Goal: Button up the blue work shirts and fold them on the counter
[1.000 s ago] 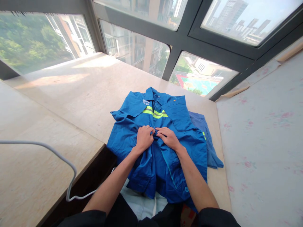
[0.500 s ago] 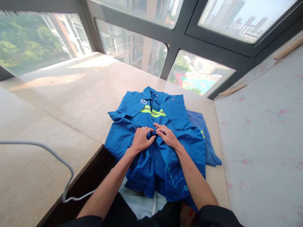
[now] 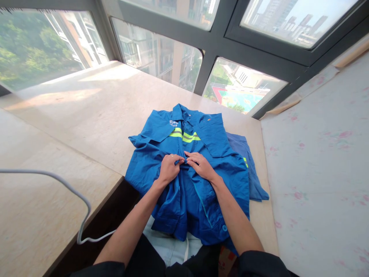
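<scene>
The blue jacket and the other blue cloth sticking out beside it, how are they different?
The blue jacket is brighter; the other blue cloth looks paler. Most of the jacket shows, while the cloth is partly covered by it. The left hand and right hand are on the jacket; neither touches the cloth. Both show yellow-green bands.

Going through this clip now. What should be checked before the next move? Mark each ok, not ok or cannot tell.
1. Left hand on the blue jacket front: ok.
2. Right hand there, close beside it: ok.
3. Front edges together below the hands: not ok, spread apart.
4. Anything fastened between the hands: cannot tell, too small.
5. Second blue garment clear of the jacket: not ok, partly covered by it.
</scene>
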`<state>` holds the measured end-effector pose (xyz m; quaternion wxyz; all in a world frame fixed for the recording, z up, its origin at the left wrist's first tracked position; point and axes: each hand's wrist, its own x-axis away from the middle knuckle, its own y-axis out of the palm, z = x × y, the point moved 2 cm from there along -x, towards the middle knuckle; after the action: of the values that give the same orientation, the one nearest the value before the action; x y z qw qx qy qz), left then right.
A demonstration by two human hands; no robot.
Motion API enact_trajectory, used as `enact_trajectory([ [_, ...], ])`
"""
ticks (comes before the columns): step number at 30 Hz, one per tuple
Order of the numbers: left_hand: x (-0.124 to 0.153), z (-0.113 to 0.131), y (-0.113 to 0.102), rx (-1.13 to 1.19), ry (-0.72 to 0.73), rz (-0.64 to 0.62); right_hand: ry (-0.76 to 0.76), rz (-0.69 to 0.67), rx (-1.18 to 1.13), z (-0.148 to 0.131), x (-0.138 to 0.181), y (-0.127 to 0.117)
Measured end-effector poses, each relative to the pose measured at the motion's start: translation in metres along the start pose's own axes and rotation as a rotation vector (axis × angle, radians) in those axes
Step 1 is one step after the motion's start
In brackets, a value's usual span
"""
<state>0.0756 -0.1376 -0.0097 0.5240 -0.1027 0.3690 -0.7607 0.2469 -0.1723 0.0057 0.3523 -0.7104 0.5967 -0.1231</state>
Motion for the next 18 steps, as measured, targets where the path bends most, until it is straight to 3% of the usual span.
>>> enact_trajectory([
  [10,-0.0009,0.0002,-0.0001,-0.015,0.006,-0.034,-0.056,-0.008,0.037,-0.0007,0.0015,0.0003],
  [18,0.0003,0.0007,-0.0031,0.021,0.034,-0.053,-0.037,0.083,0.124,-0.0017,0.0017,0.0027],
])
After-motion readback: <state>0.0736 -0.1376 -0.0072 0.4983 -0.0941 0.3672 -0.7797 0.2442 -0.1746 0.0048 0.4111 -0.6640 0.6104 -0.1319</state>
